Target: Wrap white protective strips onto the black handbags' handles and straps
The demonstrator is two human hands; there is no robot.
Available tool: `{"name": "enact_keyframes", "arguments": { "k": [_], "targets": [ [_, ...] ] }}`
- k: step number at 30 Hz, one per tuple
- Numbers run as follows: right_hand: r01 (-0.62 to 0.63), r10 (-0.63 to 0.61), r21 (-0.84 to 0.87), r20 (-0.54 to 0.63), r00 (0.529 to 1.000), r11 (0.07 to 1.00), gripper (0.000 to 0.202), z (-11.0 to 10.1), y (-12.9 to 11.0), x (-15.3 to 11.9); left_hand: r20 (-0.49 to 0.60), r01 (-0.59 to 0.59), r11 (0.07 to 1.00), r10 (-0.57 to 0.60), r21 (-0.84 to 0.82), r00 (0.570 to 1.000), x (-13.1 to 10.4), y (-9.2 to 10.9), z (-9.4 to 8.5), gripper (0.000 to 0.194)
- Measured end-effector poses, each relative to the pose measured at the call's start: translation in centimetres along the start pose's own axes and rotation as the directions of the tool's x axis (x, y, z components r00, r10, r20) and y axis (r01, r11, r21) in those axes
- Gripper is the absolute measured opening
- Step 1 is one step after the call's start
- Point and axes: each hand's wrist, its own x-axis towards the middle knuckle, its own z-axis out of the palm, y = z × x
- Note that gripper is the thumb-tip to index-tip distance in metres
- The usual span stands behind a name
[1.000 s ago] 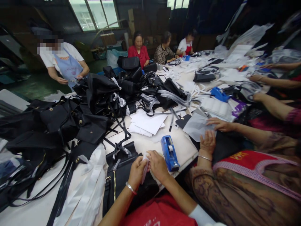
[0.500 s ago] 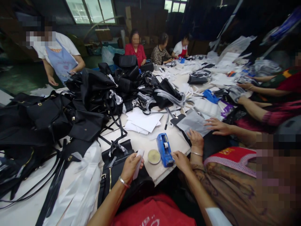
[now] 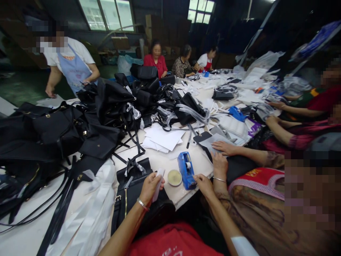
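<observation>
My left hand (image 3: 149, 187) is closed on a folded white strip (image 3: 158, 185), held upright over a black bag (image 3: 133, 193) with a gold zip and buckle. My right hand (image 3: 205, 185) has its fingers pinched together at the near right end of a blue tape dispenser (image 3: 183, 161). Whether a bit of tape is between those fingertips is too small to tell. A roll of tape shows inside the dispenser. Between the strip and the dispenser lies a small round dish (image 3: 174, 177) with a yellowish inside.
Black bags (image 3: 57, 131) are heaped at the left and centre. White strips (image 3: 87, 209) hang in a bundle at lower left. White sheets (image 3: 163, 137) lie beyond the dispenser. Close on my right, a co-worker's hands (image 3: 220, 163) press a grey sheet. Other people work around the table.
My right hand has moved slightly left, up to the dispenser's end. The co-worker's far hand has slid left over the grey sheet. My left hand still holds the white strip.
</observation>
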Motion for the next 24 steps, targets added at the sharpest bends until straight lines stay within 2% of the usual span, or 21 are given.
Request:
{"name": "enact_keyframes", "arguments": {
  "k": [6,13,18,24],
  "targets": [
    [-0.118,0.104,0.191,0.081,0.991,0.974,0.032,-0.3,0.0,-2.6,0.005,0.012,0.999,-0.011,-0.039,1.0,0.0,0.0,-0.3,0.03],
    [-0.232,0.213,0.238,0.101,0.972,0.943,0.029,0.6,2.1,-3.5,0.012,0.014,0.997,-0.013,-0.071,1.0,0.1,0.3,-0.4,0.031],
    [-0.243,0.228,0.162,0.105,0.968,0.957,0.024,1.0,3.0,-2.8,0.017,0.033,0.997,-0.032,-0.071,0.999,0.2,0.3,-0.4,0.03],
    [-0.104,0.111,-0.088,0.08,0.991,0.991,0.021,0.1,3.2,-3.6,0.009,0.012,0.994,-0.011,-0.109,1.0,0.4,0.0,-0.5,0.032]
  ]
}}
